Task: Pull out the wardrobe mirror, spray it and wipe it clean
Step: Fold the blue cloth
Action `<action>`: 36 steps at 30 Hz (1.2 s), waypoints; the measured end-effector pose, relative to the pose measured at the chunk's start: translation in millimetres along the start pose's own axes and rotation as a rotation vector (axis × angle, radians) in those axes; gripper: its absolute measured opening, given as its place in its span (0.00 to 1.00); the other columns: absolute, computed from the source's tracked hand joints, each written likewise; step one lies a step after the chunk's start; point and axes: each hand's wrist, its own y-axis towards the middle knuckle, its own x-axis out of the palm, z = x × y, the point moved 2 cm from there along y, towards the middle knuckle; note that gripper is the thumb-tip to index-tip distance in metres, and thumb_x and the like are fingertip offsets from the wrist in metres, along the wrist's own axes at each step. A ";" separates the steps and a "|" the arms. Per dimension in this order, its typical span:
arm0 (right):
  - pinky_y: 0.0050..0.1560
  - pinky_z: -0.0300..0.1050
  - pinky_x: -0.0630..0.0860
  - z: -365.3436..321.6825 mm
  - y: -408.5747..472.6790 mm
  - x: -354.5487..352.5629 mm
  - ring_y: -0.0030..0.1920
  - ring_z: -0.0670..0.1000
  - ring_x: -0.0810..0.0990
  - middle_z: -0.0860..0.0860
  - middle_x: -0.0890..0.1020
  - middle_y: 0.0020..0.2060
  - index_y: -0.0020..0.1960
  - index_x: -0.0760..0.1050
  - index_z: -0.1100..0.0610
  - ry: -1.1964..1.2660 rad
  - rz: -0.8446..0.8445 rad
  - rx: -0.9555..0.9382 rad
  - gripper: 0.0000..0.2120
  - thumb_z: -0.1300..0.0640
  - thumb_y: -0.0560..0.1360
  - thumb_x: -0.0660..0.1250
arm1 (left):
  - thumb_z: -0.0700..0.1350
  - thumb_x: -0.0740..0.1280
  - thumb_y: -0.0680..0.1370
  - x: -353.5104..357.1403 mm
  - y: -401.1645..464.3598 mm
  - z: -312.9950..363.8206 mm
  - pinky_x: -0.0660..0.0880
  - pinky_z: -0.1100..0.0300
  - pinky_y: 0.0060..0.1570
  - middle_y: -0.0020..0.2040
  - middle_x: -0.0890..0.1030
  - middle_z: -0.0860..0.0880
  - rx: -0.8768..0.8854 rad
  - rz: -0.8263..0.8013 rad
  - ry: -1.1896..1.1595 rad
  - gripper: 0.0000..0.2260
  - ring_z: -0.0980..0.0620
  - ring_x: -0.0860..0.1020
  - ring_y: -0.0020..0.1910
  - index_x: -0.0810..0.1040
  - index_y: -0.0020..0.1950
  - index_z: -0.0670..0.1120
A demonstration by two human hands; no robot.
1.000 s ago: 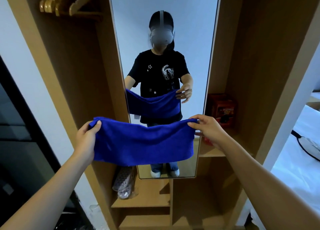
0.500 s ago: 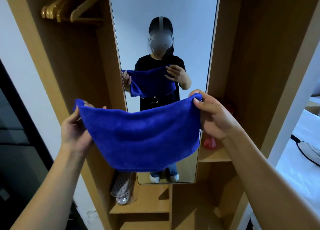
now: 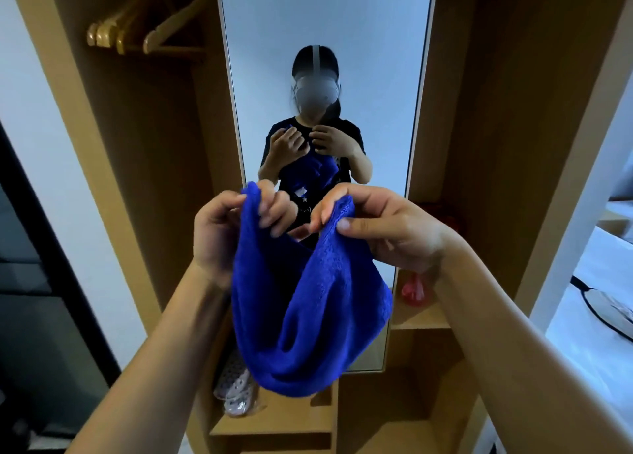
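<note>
Both hands, left hand (image 3: 227, 229) and right hand (image 3: 383, 229), pinch the top corners of the blue cloth (image 3: 308, 316) close together so it sags doubled, likely folding it into a pad for wiping the mirror (image 3: 325, 25) just beyond.

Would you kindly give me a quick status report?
Left hand and right hand pinch blue cloth. Mirror out, not touched. Nothing between.

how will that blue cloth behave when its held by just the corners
Probably floppy: the blue cloth sags in a deep loop between the left hand and right hand. Likely light, since a fingertip grip carries it. The fuzzy pile suggests it won't slip easily.
</note>
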 end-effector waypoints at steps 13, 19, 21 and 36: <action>0.64 0.43 0.70 3.4 -1.2 0.9 0.67 0.52 0.73 0.57 0.75 0.63 0.53 0.78 0.62 -0.287 0.122 0.015 0.09 0.67 0.73 0.67 | 0.40 0.59 0.70 18.8 4.7 -12.5 0.80 0.61 0.49 0.53 0.83 0.46 -0.107 0.146 0.312 0.22 0.51 0.82 0.50 0.75 0.63 0.45; 0.59 0.44 0.73 13.6 -2.0 -1.4 0.58 0.53 0.78 0.55 0.80 0.52 0.52 0.80 0.60 -0.292 0.112 0.122 0.07 0.66 0.74 0.68 | 0.45 0.78 0.65 -1.9 2.6 -11.6 0.78 0.54 0.55 0.63 0.76 0.47 -0.273 0.050 0.294 0.25 0.47 0.78 0.63 0.80 0.61 0.50; 0.56 0.41 0.74 14.4 -3.2 -0.5 0.55 0.51 0.79 0.52 0.82 0.47 0.51 0.80 0.60 -0.289 0.095 0.146 0.08 0.64 0.73 0.68 | 0.48 0.79 0.64 -4.0 -0.1 -14.2 0.77 0.52 0.58 0.64 0.77 0.49 -0.308 0.026 0.299 0.22 0.46 0.76 0.65 0.83 0.57 0.51; 0.55 0.44 0.77 36.3 -16.4 -28.6 0.54 0.57 0.79 0.68 0.76 0.52 0.51 0.80 0.67 -0.170 0.388 0.052 0.09 0.66 0.71 0.68 | 0.39 0.69 0.76 11.3 -40.3 -68.4 0.77 0.63 0.44 0.45 0.81 0.54 0.370 0.391 1.152 0.08 0.53 0.80 0.45 0.80 0.53 0.49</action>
